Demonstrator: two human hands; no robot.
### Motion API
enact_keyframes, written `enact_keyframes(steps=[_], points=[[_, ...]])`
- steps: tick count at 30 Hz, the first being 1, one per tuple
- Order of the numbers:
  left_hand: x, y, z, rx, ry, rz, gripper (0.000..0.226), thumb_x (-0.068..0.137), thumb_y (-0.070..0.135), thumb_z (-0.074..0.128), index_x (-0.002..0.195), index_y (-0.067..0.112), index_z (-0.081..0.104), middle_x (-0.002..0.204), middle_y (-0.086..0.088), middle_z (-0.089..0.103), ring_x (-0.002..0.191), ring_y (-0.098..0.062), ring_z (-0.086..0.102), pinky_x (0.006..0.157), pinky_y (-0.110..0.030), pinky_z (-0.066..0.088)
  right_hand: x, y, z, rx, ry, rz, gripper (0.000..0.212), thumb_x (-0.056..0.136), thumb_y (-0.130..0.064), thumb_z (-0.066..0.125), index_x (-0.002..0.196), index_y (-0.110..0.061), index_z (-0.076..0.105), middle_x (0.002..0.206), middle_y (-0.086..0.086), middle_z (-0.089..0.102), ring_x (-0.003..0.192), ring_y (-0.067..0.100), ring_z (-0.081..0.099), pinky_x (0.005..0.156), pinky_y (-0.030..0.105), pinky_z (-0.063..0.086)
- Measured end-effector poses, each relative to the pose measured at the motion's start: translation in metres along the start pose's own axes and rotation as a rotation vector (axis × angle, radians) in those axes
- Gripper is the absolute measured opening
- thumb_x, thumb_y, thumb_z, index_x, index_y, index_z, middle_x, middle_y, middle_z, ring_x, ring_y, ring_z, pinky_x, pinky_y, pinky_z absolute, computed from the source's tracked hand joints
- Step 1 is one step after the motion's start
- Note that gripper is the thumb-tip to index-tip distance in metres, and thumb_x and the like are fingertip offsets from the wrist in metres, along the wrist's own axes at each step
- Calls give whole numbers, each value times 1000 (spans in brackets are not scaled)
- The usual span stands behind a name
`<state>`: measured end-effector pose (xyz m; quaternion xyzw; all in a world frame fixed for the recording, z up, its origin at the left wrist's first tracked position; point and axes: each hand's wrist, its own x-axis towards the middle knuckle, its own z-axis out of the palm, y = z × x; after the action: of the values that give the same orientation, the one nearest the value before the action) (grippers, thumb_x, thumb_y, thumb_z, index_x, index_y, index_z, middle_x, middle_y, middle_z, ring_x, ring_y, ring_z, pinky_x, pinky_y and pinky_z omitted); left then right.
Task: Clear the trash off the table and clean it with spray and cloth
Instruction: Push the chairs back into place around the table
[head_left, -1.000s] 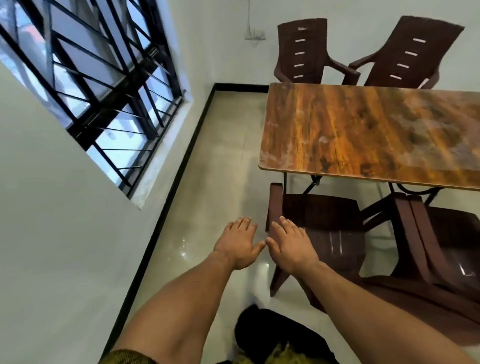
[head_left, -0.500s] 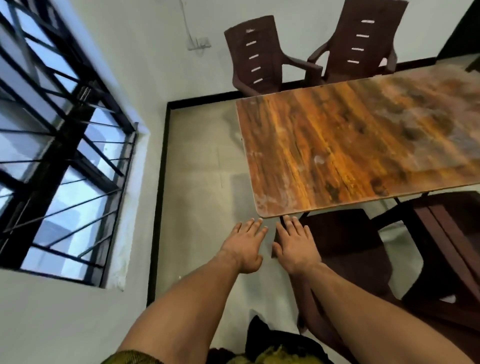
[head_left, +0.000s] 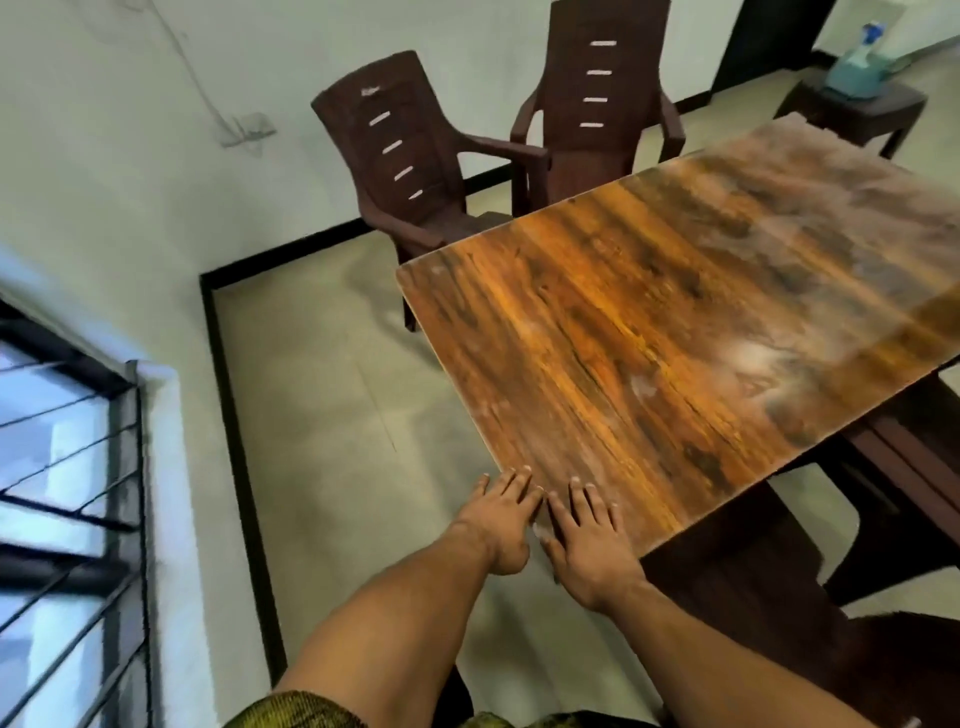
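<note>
A glossy wood-grain table (head_left: 675, 322) fills the right half of the head view, its top bare apart from pale smears. My left hand (head_left: 498, 525) and my right hand (head_left: 589, 545) are stretched out side by side, palms down and fingers straight, over the table's near corner; neither holds anything. Whether they touch the tabletop is unclear. A spray bottle with a blue top (head_left: 866, 39) stands on a folded teal cloth (head_left: 852, 75) on a small dark stool (head_left: 857, 111) at the far right.
Two dark brown plastic chairs (head_left: 410, 171) (head_left: 602, 104) stand at the table's far side. More dark seats (head_left: 769, 561) are tucked under its near right edge. A barred window (head_left: 67, 519) is at the left wall, with tiled floor (head_left: 332, 415) between wall and table.
The view has swung right and closer to the table. Both hands, still flat and side by side, have moved from above the floor and chair to the table's near corner.
</note>
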<state>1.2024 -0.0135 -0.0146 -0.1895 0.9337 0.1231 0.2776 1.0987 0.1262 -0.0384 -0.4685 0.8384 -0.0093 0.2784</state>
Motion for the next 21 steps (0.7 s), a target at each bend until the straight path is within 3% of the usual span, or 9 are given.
enact_keyframes(steps=[7, 13, 21], points=[[55, -141, -49, 174, -92, 312, 82, 97, 30, 49, 162, 28, 0, 169, 3, -13, 156, -21, -6, 125, -50, 1, 93, -100, -21, 182, -5, 370, 72, 100, -64, 14, 160, -28, -1, 165, 6, -21, 150, 33, -23, 121, 58, -6], [97, -236, -99, 187, -116, 346, 79, 97, 28, 48, 162, 24, 3, 170, 0, -11, 156, -22, -4, 126, -50, 3, 167, -154, -50, 291, -7, 621, 78, 101, -62, 16, 160, -14, 1, 165, 10, -20, 150, 39, -20, 121, 61, 0], [179, -360, -170, 208, -67, 391, 78, 95, 27, 48, 162, 26, 7, 170, 3, -9, 156, -18, -2, 126, -49, 4, 314, -214, -101, 279, 85, 593, 77, 101, -62, 15, 160, -12, 7, 167, 13, -10, 152, 38, -13, 120, 62, 2]])
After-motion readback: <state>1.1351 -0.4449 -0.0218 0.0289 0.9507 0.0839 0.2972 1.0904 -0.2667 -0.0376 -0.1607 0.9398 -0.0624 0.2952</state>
